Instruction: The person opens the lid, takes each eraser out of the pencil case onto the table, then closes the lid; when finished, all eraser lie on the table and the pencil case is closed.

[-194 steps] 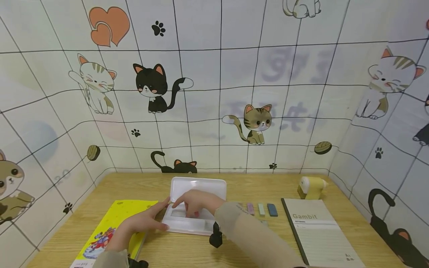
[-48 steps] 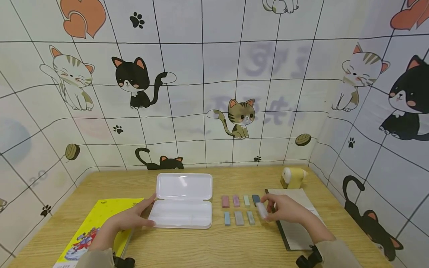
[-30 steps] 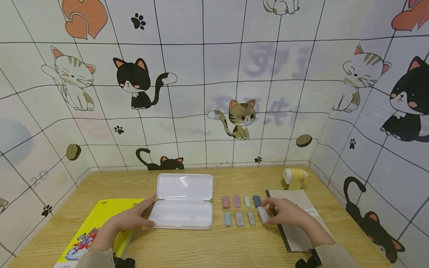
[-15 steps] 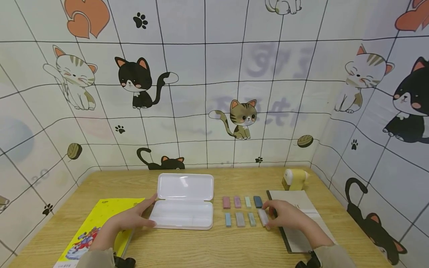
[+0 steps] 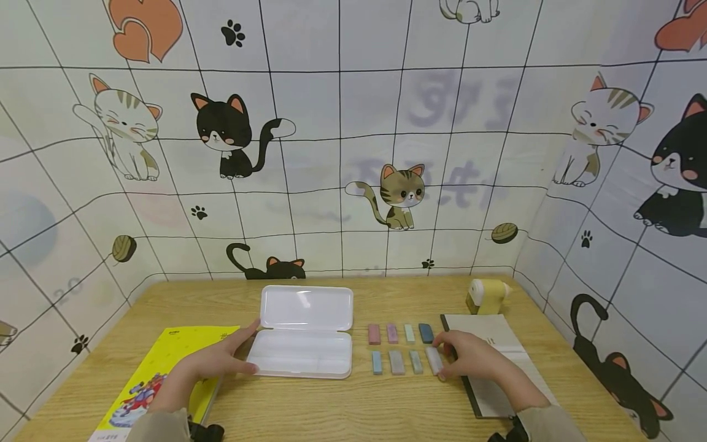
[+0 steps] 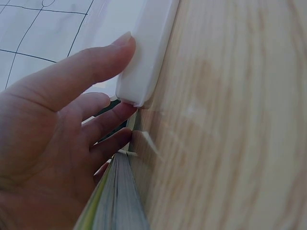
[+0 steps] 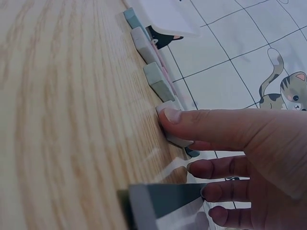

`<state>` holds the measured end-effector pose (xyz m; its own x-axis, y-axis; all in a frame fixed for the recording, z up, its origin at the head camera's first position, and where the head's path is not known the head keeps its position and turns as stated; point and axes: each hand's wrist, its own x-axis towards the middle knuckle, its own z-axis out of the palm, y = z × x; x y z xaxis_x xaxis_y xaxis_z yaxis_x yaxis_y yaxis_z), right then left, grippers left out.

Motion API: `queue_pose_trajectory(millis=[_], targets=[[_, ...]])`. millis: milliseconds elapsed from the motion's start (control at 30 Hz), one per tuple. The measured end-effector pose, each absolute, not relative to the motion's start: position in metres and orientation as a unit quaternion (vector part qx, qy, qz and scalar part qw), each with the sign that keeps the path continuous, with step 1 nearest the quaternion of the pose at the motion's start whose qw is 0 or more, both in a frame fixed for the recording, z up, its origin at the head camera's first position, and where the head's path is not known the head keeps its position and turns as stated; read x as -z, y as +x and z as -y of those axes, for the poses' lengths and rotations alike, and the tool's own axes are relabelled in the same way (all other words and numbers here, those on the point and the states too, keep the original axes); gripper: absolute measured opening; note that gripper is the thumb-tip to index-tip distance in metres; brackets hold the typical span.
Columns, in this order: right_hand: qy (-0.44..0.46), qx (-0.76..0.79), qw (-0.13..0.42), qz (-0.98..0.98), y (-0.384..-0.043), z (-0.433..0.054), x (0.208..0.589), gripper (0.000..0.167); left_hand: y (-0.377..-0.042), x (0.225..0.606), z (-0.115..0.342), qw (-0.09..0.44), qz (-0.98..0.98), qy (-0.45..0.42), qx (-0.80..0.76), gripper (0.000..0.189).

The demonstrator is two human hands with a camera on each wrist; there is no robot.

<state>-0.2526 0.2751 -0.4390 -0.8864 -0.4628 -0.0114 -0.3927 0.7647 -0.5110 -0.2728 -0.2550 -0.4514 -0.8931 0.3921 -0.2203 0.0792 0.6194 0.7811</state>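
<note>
My right hand [image 5: 469, 355] pinches a white eraser [image 5: 434, 361] between thumb and fingers at the right end of the front row. In the right wrist view the thumb lies on this eraser [image 7: 178, 138], which rests on the table. Beside it stand a grey-green eraser [image 5: 416, 362], a grey eraser [image 5: 396, 363] and a light blue eraser [image 5: 377, 363]. Behind them is a second row, from a pink eraser [image 5: 374, 334] to a dark blue eraser [image 5: 426, 333]. With fingers extended, my left hand [image 5: 218, 359] touches the left side of an opened white pencil case [image 5: 301, 371].
A yellow book [image 5: 182, 350] lies under my left forearm. Partly beneath my right hand is a grey-white notebook [image 5: 510, 344]. A yellow and white device [image 5: 488, 296], perhaps a pencil sharpener, stands behind it. Printed cloth walls [image 5: 353, 141] enclose the wooden table [image 5: 331, 411].
Earlier my right hand reached into the case, with a pink thing at its fingers. Now it is at the rows' right end. Over the last second the white eraser shifted slightly toward the front row.
</note>
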Motion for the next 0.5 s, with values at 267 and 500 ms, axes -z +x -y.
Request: queue_pose_trajectory(millis=[267,500], targets=[[-0.236,0.261,0.066,-0.934,-0.251,-0.274,0.437,0.056,-0.272,0.450,0.255,0.183,-0.880,0.141,-0.415,0.108],[-0.256,0.296,0.086,-0.916,-0.255,-0.277,0.432,0.049,-0.264,0.438,0.252,0.186,-0.882,0.169,-0.398,0.107]])
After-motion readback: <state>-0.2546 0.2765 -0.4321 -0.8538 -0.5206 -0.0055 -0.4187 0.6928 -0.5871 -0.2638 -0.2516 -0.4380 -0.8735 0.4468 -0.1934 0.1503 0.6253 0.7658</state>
